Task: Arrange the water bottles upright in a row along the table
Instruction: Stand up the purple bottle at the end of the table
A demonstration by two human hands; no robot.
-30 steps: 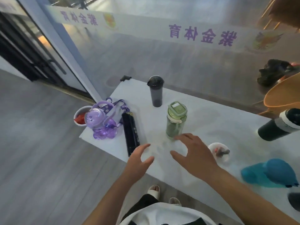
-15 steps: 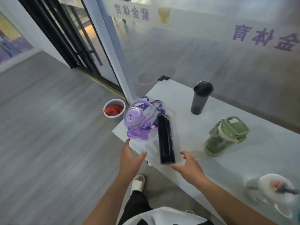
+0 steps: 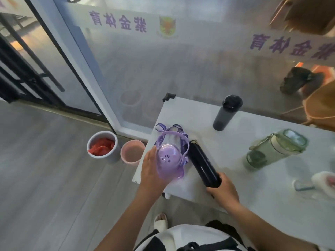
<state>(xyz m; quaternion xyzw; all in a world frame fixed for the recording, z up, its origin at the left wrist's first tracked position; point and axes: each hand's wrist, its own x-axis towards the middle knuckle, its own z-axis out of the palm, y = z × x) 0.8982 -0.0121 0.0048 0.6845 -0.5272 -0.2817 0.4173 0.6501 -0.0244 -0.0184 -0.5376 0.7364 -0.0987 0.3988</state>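
On glass wall (image 3: 181, 66): purple "紫金体育" | left hand (image 3: 151, 172) grips purple bottle (image 3: 169, 161) | right hand (image 3: 223, 190) grips black flask (image 3: 204, 163)

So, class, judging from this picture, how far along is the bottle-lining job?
Done: the dark grey bottle and green bottle stand upright. In hand: the left hand holds the purple bottle; the right hand grips the lying black bottle. Left: standing both and forming the row.
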